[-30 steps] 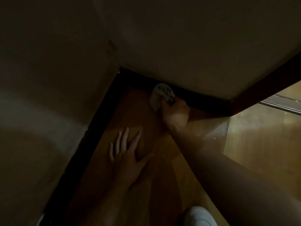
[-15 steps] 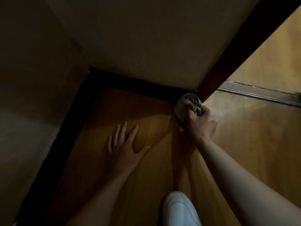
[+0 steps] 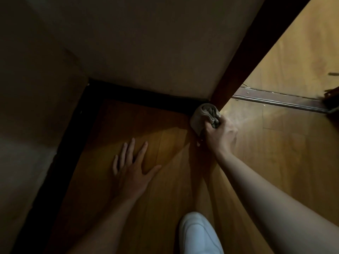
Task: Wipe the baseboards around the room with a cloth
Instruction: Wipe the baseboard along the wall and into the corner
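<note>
A dark baseboard [image 3: 139,97] runs along the foot of the far wall and turns down the left wall [image 3: 60,149]. My right hand [image 3: 221,133] is shut on a bunched grey cloth [image 3: 200,116], which presses against the right end of the far baseboard, at the outer corner beside a dark door frame [image 3: 244,57]. My left hand [image 3: 131,167] lies flat on the wooden floor [image 3: 165,180] with fingers spread, holding nothing. The scene is dim.
A metal threshold strip [image 3: 278,100] crosses the doorway to the right, with brighter wooden floor beyond. My white shoe [image 3: 199,235] stands at the bottom centre. Walls close in on the left and ahead, forming a narrow corner.
My right hand has carried the cloth rightward along the far baseboard, from its middle to the corner by the door frame. My left hand has stayed planted on the floor.
</note>
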Available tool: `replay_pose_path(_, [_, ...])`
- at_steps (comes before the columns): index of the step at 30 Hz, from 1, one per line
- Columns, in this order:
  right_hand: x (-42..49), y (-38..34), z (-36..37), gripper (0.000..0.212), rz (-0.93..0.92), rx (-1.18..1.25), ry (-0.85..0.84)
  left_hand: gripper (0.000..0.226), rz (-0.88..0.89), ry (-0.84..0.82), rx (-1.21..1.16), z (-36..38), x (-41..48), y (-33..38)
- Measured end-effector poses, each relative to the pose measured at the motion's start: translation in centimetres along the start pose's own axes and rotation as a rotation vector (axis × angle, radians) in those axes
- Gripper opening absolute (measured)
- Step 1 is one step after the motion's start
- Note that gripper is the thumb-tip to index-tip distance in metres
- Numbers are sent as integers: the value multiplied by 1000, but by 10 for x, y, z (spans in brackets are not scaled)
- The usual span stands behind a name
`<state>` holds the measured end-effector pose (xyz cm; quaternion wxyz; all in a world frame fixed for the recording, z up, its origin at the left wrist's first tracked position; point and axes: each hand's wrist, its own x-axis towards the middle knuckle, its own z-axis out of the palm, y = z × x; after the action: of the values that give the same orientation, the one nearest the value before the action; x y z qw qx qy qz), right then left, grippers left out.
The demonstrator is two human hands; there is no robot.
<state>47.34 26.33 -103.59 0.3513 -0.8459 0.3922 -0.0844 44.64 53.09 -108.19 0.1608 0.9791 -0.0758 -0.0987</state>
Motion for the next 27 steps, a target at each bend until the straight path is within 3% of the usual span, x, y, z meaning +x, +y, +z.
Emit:
replay_pose_path(5, [-4,-7,11,26,-69,45,-68,91,-5,-17,-3,0,0,1])
replay_pose_path(12, [-7,-16,21,51,-125,119,-103,90,8,-3,3,1,0,0])
replay_pose_path(19, [-18,-40,42,25,6,281,-222,86,27,62,-21,6,0,0])
replay_pose_path(22, [-20,-56,52,41,37,365,-256,85,31,94,-6,8,-1,-3])
replay_pose_path(27, [-26,-74,72,54,54,358,-147,84,28,101,-18,9,1,-4])
